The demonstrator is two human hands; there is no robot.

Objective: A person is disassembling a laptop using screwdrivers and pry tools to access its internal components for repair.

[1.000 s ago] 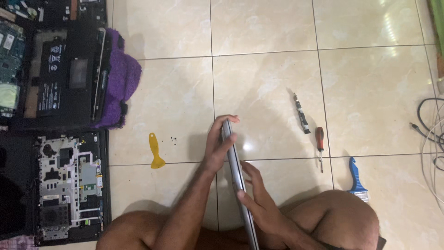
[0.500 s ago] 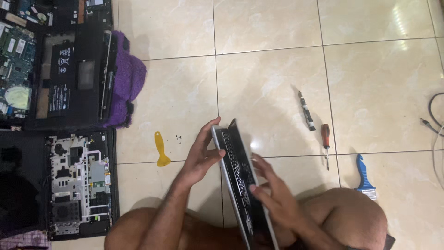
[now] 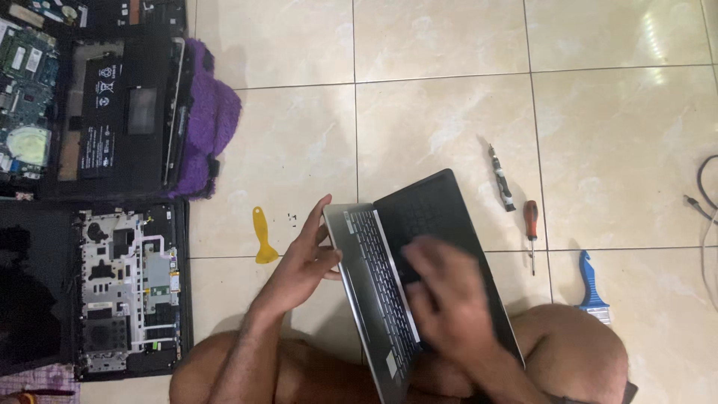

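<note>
A silver laptop (image 3: pixel 374 284) with a black keyboard lies open on my lap, its dark screen (image 3: pixel 434 209) leaning out over the tiled floor. My left hand (image 3: pixel 303 262) grips the laptop's left edge near the far corner, thumb on the deck. My right hand (image 3: pixel 441 299) is blurred and rests on the screen lid near the hinge, fingers spread over it.
A yellow pry tool (image 3: pixel 262 236) and tiny screws (image 3: pixel 292 219) lie left of the laptop. To the right lie a black driver bit holder (image 3: pixel 502 179), a red-handled screwdriver (image 3: pixel 531 232) and a blue brush (image 3: pixel 591 280). Opened laptop parts (image 3: pixel 127 284), a purple cloth (image 3: pixel 209 127) and cables (image 3: pixel 703 202) lie around.
The laptop stood on edge and closed one second ago; it has since tipped flat and opened, showing keyboard and screen. My right hand moved onto the lid.
</note>
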